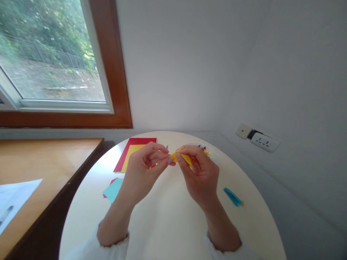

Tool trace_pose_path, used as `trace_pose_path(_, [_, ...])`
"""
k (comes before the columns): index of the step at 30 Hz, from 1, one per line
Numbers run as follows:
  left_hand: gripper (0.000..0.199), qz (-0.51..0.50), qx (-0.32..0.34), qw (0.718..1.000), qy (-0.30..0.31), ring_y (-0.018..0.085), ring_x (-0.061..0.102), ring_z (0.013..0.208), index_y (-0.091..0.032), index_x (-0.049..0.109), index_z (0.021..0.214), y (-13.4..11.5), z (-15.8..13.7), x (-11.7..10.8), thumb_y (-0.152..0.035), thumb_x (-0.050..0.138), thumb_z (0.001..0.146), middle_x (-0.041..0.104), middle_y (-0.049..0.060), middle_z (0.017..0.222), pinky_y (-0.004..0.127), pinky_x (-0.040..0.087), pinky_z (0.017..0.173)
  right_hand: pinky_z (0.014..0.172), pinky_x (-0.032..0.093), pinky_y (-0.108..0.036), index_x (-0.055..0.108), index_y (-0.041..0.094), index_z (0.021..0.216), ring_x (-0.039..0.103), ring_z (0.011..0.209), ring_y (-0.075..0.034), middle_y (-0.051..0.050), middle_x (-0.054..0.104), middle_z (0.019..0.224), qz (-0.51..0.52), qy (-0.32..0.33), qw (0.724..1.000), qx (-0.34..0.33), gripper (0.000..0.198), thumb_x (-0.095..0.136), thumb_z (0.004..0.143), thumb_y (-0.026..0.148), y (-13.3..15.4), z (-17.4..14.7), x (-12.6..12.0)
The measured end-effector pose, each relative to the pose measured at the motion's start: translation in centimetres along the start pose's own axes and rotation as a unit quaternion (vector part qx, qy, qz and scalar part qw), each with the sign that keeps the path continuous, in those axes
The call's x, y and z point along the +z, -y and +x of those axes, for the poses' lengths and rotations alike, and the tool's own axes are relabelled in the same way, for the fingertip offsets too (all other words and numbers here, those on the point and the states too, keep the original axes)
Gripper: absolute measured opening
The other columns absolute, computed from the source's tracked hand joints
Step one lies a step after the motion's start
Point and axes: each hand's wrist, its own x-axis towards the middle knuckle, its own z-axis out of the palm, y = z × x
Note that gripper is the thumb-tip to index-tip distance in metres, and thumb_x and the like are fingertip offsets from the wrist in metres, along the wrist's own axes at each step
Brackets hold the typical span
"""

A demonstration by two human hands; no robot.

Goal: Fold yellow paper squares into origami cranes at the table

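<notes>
A small piece of folded yellow paper (187, 159) is held up over the middle of the round table. My left hand (145, 169) pinches its left end between thumb and fingers. On its other side, my right hand (202, 171) grips the paper with thumb and forefinger. Both hands are closed and nearly meet at the fingertips. Part of the paper is hidden behind the fingers. Just beyond my right hand, a plate (214, 153) holds small red and yellow folded pieces. Behind my left hand lie larger red (141, 141) and yellow sheets (132, 151).
The round white table (165, 231) stands against the wall. Light blue paper squares (113, 189) lie at left over red ones. Blue strips (232, 196) rest at right. A wooden desk (54, 155) with a printed sheet (16, 198) stands left. A socket (265, 141) is on the wall.
</notes>
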Motion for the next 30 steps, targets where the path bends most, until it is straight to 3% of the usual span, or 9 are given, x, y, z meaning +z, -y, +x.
trace_pose_path(30, [0.007, -0.002, 0.03, 0.999, 0.026, 0.011, 0.065, 0.063, -0.017, 0.057, 0.075, 0.52, -0.27, -0.01, -0.02, 0.063, 0.075, 0.064, -0.001, 0.067, 0.02, 0.055, 0.061, 0.07, 0.053, -0.025, 0.059, 0.022, 0.082, 0.062, 0.078, -0.013, -0.001, 0.066, 0.081, -0.035, -0.021, 0.999, -0.012, 0.006, 0.058, 0.08, 0.016, -0.44, -0.21, 0.29])
